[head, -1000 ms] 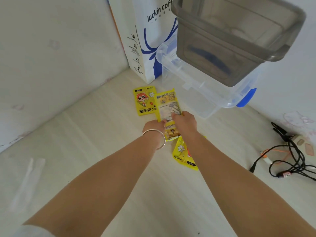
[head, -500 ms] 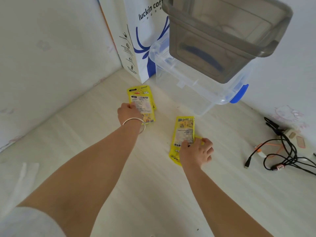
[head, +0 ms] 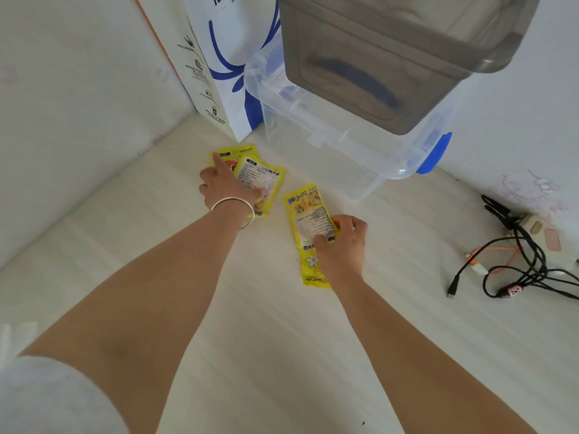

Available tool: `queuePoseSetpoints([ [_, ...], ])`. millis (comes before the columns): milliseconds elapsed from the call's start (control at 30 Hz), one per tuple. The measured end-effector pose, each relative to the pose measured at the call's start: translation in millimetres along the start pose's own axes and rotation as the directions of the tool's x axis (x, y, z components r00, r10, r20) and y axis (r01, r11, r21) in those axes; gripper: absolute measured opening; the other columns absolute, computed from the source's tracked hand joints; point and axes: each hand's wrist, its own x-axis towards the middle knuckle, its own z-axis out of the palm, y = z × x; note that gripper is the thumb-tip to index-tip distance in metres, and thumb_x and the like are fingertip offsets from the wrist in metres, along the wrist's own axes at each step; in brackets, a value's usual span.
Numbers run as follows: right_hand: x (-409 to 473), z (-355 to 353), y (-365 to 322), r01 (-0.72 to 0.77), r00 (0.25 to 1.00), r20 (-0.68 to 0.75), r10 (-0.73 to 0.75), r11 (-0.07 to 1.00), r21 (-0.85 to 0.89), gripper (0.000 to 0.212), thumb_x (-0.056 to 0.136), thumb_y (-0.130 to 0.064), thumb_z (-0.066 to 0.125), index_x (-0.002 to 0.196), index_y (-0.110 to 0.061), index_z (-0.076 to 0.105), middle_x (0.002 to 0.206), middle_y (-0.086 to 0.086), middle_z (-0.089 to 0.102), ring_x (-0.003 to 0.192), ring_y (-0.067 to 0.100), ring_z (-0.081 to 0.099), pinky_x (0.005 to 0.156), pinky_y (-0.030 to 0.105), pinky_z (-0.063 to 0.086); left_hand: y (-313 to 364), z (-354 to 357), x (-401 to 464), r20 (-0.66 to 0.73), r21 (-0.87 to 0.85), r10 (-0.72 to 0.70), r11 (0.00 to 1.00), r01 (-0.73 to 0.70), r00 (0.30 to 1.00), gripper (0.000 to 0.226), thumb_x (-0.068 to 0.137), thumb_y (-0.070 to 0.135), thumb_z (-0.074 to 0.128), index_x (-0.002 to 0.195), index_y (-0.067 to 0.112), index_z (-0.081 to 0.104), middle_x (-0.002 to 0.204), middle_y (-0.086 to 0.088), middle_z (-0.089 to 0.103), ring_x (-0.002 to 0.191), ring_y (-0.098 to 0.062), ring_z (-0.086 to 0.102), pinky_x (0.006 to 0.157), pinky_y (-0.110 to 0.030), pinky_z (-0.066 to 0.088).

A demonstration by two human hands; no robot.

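Note:
Several yellow snack packets lie on the pale floor. At the left, a packet (head: 261, 177) with its printed label up lies across another yellow packet (head: 242, 151). My left hand (head: 227, 191) rests on both, its forefinger stretched onto the far one and its thumb on the label-side one. To the right, a third packet (head: 308, 211) lies label up on top of a fourth packet (head: 313, 272) that shows a white flower. My right hand (head: 343, 242) pinches the lower end of that third packet with curled fingers.
A clear plastic bin (head: 360, 158) with a blue latch stands just behind the packets, with a grey bin (head: 376, 76) nested in it. A white and blue paper bag (head: 228, 57) leans in the corner. Tangled cables (head: 517, 270) lie at the right by the wall.
A second ago both hands held one packet together in the middle. They have since parted: the left hand went to the left pair of packets, the right hand to the right pair.

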Motion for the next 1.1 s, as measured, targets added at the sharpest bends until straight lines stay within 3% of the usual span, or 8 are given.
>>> queuePoseSetpoints([
  [133, 9.2, -3.3, -4.6, -0.065, 0.994, 0.092, 0.057, 0.993, 0.094, 0.032, 0.083, -0.011, 0.060, 0.113, -0.021, 0.055, 0.123, 0.002, 0.048, 0.088, 0.018, 0.053, 0.073, 0.031, 0.050, 2.9, -2.9, 7.4, 0.057, -0.093, -0.068, 0.993, 0.073, 0.996, 0.114, 0.067, 0.036, 0.081, 0.150, 0.017, 0.005, 0.137, -0.013, 0.046, 0.128, -0.032, 0.047, 0.105, -0.043, 0.039],
  [267, 8.8, -7.5, -9.8, -0.260, 0.957, 0.211, 0.199, 0.912, 0.317, 0.029, 0.083, -0.010, 0.064, 0.106, -0.023, 0.053, 0.094, -0.003, 0.060, 0.061, 0.017, 0.061, 0.043, 0.023, 0.054, -2.4, -6.0, -6.9, 0.052, -0.119, -0.083, 0.989, 0.089, 0.995, 0.064, 0.070, 0.037, 0.076, 0.123, 0.013, 0.049, 0.121, -0.011, 0.061, 0.112, -0.032, 0.058, 0.089, -0.037, 0.047],
  [400, -4.7, -12.1, -7.9, -0.408, 0.899, 0.369, 0.236, 0.759, 0.508, 0.034, 0.079, -0.007, 0.070, 0.108, -0.016, 0.054, 0.102, 0.007, 0.068, 0.088, 0.032, 0.069, 0.081, 0.044, 0.058, -13.2, -14.6, -38.8, 0.179, -0.087, -0.008, 0.996, 0.024, 0.984, 0.034, 0.076, 0.036, 0.068, 0.100, 0.012, 0.067, 0.102, -0.012, 0.070, 0.093, -0.031, 0.067, 0.078, -0.034, 0.052],
  [567, -30.2, -29.2, -0.5, -0.445, 0.879, 0.451, 0.154, 0.603, 0.662, 0.042, 0.083, 0.005, 0.061, 0.121, -0.010, 0.050, 0.096, 0.010, 0.067, 0.079, 0.031, 0.068, 0.086, 0.051, 0.054, -27.7, -20.7, -96.5, 0.352, -0.349, 0.067, 0.935, 0.065, 0.934, 0.021, 0.080, 0.020, 0.070, 0.101, 0.014, 0.067, 0.089, -0.006, 0.067, 0.063, -0.015, 0.061, 0.047, -0.013, 0.049],
  [700, -43.3, -51.8, 10.0, -0.401, 0.907, 0.400, 0.130, 0.555, 0.729, 0.045, 0.082, 0.008, 0.058, 0.124, -0.007, 0.052, 0.110, 0.015, 0.067, 0.093, 0.035, 0.067, 0.090, 0.054, 0.053, -21.1, -22.2, -139.3, 0.423, -0.511, 0.181, 0.857, 0.069, 0.888, 0.016, 0.073, 0.017, 0.073, 0.086, 0.022, 0.065, 0.088, -0.007, 0.068, 0.079, -0.024, 0.063, 0.077, -0.028, 0.054],
  [800, -52.4, -75.4, 18.4, -0.357, 0.934, 0.313, 0.175, 0.512, 0.781, 0.045, 0.080, 0.009, 0.057, 0.122, -0.007, 0.054, 0.111, 0.014, 0.067, 0.092, 0.033, 0.067, 0.087, 0.049, 0.055, -13.4, -18.6, -168.9, 0.521, -0.563, 0.244, 0.818, 0.115, 0.818, 0.011, 0.083, 0.014, 0.067, 0.090, 0.023, 0.065, 0.087, -0.007, 0.067, 0.077, -0.024, 0.064, 0.075, -0.027, 0.055],
  [900, -64.1, -99.0, 32.3, -0.312, 0.948, 0.235, 0.214, 0.489, 0.815, 0.045, 0.079, 0.009, 0.056, 0.120, -0.009, 0.056, 0.111, 0.014, 0.067, 0.093, 0.033, 0.067, 0.087, 0.050, 0.055, -6.2, -10.8, -194.4, 0.580, -0.590, 0.263, 0.788, 0.175, 0.771, 0.016, 0.082, 0.019, 0.068, 0.094, 0.029, 0.066, 0.114, -0.007, 0.069, 0.112, -0.032, 0.062, 0.103, -0.050, 0.044],
  [1100, -114.8, -140.8, 74.2, -0.189, 0.956, 0.040, 0.291, 0.506, 0.842, 0.046, 0.084, 0.003, 0.057, 0.123, -0.021, 0.049, 0.107, 0.007, 0.067, 0.090, 0.026, 0.067, 0.080, 0.043, 0.057, 13.6, 14.7, -256.5, 0.595, -0.621, 0.370, 0.775, 0.115, 0.713, 0.015, 0.088, 0.016, 0.062, 0.102, 0.019, 0.062, 0.091, -0.006, 0.069, 0.083, -0.027, 0.066, 0.086, -0.045, 0.054],
])
